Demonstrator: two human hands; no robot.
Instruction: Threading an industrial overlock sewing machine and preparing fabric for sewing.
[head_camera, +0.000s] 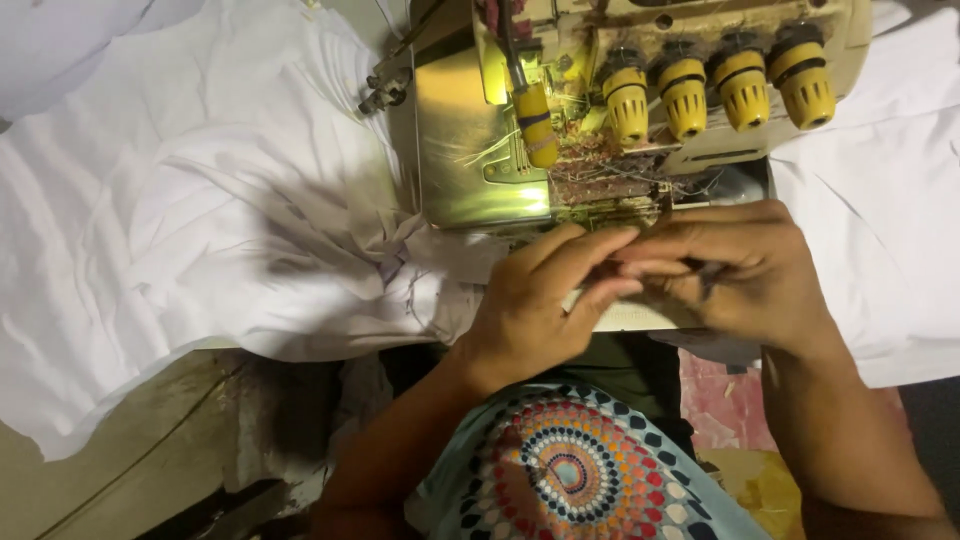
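My left hand (540, 300) and my right hand (735, 270) meet just in front of a yellowish overlock sewing machine (470, 150). Their fingertips pinch together over a pale strip of white cloth (630, 318) at the machine's front edge. The left fingers lie over the right thumb, so the exact grip is partly hidden. A heap of white fabric (200, 210) spreads left of the machine and reaches my left hand. Lint and thread ends cling to the machine's needle area (600, 175).
Several yellow tension knobs (715, 90) line the machine's top right. More white cloth (880, 200) lies on the right. A worn table surface (120, 450) shows at the lower left. My patterned garment (570, 470) fills the bottom centre.
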